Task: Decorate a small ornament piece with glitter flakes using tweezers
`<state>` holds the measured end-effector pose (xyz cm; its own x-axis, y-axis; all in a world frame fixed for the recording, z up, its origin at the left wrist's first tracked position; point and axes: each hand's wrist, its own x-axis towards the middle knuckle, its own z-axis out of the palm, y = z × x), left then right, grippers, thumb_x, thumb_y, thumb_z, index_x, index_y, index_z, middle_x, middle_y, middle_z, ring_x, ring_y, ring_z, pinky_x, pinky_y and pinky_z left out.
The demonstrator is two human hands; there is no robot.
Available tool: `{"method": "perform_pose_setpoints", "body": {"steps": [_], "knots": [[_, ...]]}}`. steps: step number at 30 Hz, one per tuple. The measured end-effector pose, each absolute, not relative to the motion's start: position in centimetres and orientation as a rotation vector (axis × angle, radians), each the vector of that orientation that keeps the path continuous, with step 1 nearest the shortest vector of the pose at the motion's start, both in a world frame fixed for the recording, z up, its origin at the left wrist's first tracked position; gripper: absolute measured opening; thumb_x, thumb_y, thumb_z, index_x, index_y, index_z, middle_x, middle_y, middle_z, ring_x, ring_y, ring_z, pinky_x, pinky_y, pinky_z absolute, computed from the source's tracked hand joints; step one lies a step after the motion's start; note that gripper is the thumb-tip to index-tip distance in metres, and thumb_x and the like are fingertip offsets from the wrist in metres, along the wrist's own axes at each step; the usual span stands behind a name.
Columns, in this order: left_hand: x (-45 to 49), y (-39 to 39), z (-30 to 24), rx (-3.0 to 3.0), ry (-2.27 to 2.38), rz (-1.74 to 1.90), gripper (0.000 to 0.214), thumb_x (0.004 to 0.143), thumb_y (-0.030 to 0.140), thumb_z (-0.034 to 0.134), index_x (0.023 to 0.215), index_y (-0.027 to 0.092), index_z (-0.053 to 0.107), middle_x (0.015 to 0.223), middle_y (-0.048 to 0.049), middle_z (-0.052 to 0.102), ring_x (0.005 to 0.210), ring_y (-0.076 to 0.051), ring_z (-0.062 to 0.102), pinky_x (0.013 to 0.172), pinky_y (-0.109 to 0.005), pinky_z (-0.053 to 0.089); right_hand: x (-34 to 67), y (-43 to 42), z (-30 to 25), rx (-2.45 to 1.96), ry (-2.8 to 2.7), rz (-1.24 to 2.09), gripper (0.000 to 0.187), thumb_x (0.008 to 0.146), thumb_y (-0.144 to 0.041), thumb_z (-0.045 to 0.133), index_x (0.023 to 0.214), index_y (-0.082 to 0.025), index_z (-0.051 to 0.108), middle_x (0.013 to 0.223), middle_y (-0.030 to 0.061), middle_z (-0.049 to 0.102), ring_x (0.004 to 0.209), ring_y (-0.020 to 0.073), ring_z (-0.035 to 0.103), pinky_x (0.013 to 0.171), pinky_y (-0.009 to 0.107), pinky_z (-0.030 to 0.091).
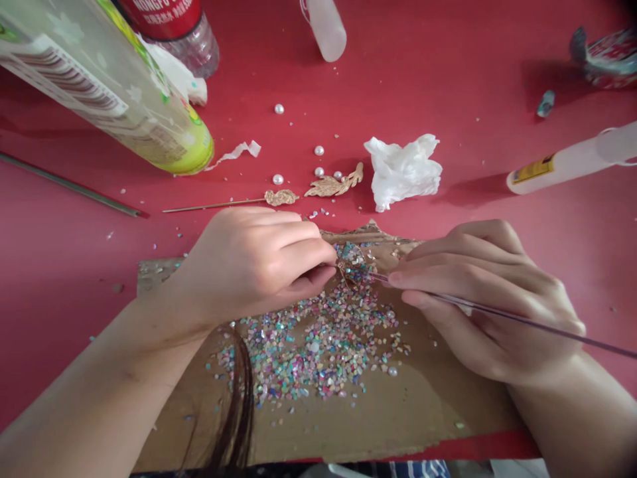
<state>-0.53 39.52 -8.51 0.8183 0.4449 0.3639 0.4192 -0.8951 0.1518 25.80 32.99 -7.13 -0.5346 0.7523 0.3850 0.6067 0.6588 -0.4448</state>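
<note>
Surface: a red surface [448, 99] is spread under everything, and a torn cardboard sheet [438, 411] is laid on it, taken here as the landmark.

Beyond the cardboard: a large printed bottle [124, 99], a clear bottle with a red label [184, 40], a white bottle [326, 26] and a white glue tube [572, 162] are lying or standing further off. A crumpled tissue [402, 171] is placed just past the far edge.

Near its far edge: a gold leaf ornament [334, 183], a gold leaf on a stick [281, 197] and loose pearls [319, 151] are scattered.

On the cardboard: a heap of coloured shell chips [318, 345] is spread across the middle.

Left hand [253, 262]: the fingers are closed in a pinch on a small gold wire frame [354, 269].

Right hand [485, 299]: the fingers are closed around a thin rod [517, 320], whose long axis is angled up and inward from the lower right.

Wire frame: it is held above the far part of the chips, between both hands. The left hand is gripping it, and the rod tip is brought against it from the right. Its own long axis cannot be told.
</note>
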Motion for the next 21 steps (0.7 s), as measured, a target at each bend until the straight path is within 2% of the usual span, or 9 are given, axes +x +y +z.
{"method": "perform_pose_setpoints", "body": {"steps": [4,13,21], "knots": [[-0.46,39.57,-8.40,2.938,0.702,0.601,0.021,0.101,0.023,0.058,0.083,0.026,0.070,0.076,0.0041,0.076,0.066,-0.015,0.068,0.058,-0.033,0.051,25.76,33.02,-7.21,-1.061,-2.314,0.346,0.009,0.101,-0.018,0.061,0.098,-0.024,0.066,0.091,-0.0023,0.084,0.080,0.0173,0.078,0.076,0.042,0.049],[-0.50,39.48,-8.40,2.920,0.692,0.608,0.021,0.100,0.022,0.059,0.084,0.024,0.072,0.076,0.0039,0.076,0.065,-0.016,0.068,0.057,-0.035,0.053,25.99,33.07,-7.08,-1.055,-2.329,0.341,0.007,0.100,-0.018,0.062,0.101,-0.023,0.065,0.091,0.0000,0.084,0.080,0.0191,0.078,0.075,0.043,0.049],[-0.53,39.56,-8.54,2.928,0.690,0.626,0.020,0.099,0.023,0.060,0.083,0.024,0.072,0.075,0.0036,0.076,0.064,-0.016,0.068,0.056,-0.035,0.052,25.81,33.04,-7.11,-1.062,-2.322,0.313,0.006,0.101,-0.017,0.061,0.103,-0.022,0.064,0.087,-0.0012,0.082,0.077,0.0166,0.076,0.072,0.042,0.046]]}}
